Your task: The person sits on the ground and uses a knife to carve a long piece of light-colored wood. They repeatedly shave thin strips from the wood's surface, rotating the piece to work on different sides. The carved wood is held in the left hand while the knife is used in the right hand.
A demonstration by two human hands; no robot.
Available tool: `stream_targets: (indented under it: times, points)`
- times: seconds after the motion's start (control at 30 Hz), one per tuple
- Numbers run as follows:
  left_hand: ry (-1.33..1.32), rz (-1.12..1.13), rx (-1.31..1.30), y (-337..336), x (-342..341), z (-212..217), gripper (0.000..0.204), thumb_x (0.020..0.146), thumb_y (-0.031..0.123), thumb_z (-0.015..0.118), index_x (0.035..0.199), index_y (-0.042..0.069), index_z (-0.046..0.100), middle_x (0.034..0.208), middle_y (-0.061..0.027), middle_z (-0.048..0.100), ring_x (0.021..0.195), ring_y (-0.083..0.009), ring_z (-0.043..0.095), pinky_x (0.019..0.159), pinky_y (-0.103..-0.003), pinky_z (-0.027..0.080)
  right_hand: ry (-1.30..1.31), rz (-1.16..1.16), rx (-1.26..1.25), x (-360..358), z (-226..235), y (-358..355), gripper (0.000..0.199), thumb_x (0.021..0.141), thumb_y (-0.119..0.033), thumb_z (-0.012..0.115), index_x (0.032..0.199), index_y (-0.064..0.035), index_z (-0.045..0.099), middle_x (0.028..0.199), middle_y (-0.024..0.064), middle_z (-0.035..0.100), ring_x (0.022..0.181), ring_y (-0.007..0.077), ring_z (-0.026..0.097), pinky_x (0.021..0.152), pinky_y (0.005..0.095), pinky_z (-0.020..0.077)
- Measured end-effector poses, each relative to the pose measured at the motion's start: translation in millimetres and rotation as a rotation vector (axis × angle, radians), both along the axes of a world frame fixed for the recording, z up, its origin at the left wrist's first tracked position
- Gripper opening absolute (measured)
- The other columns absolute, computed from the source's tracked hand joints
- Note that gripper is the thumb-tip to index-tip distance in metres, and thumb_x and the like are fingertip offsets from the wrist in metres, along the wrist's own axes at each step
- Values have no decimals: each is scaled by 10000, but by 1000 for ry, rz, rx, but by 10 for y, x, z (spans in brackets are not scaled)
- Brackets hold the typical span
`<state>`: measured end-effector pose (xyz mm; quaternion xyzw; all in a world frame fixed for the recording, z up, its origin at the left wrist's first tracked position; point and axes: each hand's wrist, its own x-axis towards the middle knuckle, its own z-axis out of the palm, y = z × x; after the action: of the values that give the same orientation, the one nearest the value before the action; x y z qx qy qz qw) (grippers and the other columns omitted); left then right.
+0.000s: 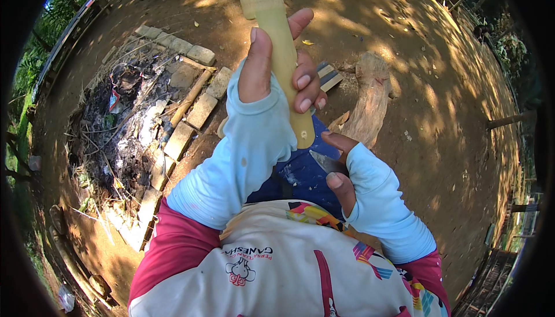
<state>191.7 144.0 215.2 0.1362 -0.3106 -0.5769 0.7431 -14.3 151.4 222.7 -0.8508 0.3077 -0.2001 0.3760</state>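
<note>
My left hand (263, 71) is wrapped round a long pale piece of bamboo (272, 25), its thumb along one side and its fingers curled over the other. The bamboo is wider at its far end, which runs out of the top of the picture. A step is cut where it narrows, and a small round mark shows near its rounded lower end. Close to that lower end, my right hand (343, 193) grips a small knife (325, 162) between thumb and fingers. The pointed grey blade aims toward the bamboo, apart from it; the knife's handle is hidden.
On the left, a heap of ash and burnt scraps (124, 120) lies inside a border of bricks (201, 110). A log (368, 100) lies beyond my right hand, next to a dark-and-light striped object (328, 76). Brown dirt ground (439, 161) surrounds me. A fence (517, 207) lines the right edge.
</note>
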Motion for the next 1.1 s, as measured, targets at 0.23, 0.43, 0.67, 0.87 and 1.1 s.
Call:
stream_targets:
  times: [0.23, 0.43, 0.67, 0.87, 1.1]
  points:
    - [-54, 11, -14, 43, -38, 116, 688, 1022, 562, 306, 1448, 22, 296, 722, -1, 449, 545, -106, 445, 614, -306, 442, 63, 63, -82, 32, 113, -62, 473, 1000, -313, 524, 1350, 3, 507, 1122, 187, 656, 997, 243, 664, 876, 328, 498]
    - [-59, 40, -58, 43, -46, 145, 688, 1028, 535, 313, 1419, -31, 290, 748, -29, 460, 554, -124, 454, 558, -301, 444, 83, 75, -127, 81, 122, -88, 421, 987, -238, 548, 1332, 3, 538, 874, 174, 643, 768, 260, 649, 743, 329, 511]
    - [-6, -69, -84, 15, 27, 154, 629, 1044, 467, 327, 1379, -65, 333, 816, -56, 470, 607, -140, 461, 516, -280, 424, 64, 105, -195, 100, 150, -100, 392, 981, -214, 552, 1315, -8, 559, 744, 140, 568, 661, 270, 591, 658, 348, 485]
    - [22, -69, -28, 0, 29, 163, 631, 1036, 487, 334, 1356, -56, 366, 817, -53, 476, 598, -136, 464, 501, -276, 416, 96, 93, -153, 90, 166, -91, 394, 985, -247, 547, 1286, 6, 569, 785, 142, 583, 706, 242, 603, 677, 345, 482]
    - [-83, 22, 31, -288, 80, -195, 570, 1043, 442, 357, 1402, 0, 336, 861, -50, 520, 601, -126, 482, 506, -286, 435, -30, -37, 231, -255, -283, -206, 501, 924, -151, 611, 1372, -42, 415, 912, 97, 587, 747, 218, 596, 697, 347, 502]
